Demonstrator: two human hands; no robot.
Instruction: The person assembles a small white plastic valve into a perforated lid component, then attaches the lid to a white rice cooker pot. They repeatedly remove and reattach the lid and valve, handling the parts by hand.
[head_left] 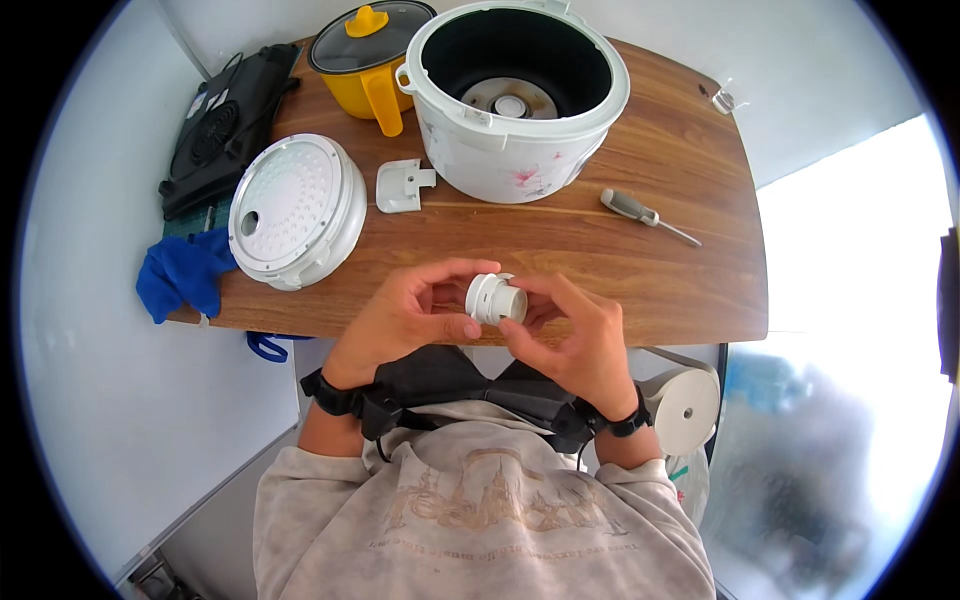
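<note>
Over the table's near edge, both hands hold a small white cylindrical plastic part (493, 299), with ridged rings at one end and a narrower round collar at the other. My left hand (412, 308) grips it from the left, fingers behind and thumb in front. My right hand (572, 325) pinches its right end between thumb and fingers. Beyond them stands a white rice cooker body (510, 150) with a flower print, its dark inside showing a round metal plate (480, 98). The round white lid (298, 210) lies left of my hands. Beside it rests a small white plastic piece (399, 187).
A screwdriver (650, 216) lies on the wooden table (690, 290) at the right. A yellow pot (350, 95) with a glass lid stands behind. At the far left are a black appliance (215, 125) and a blue cloth (190, 270) hanging over the edge.
</note>
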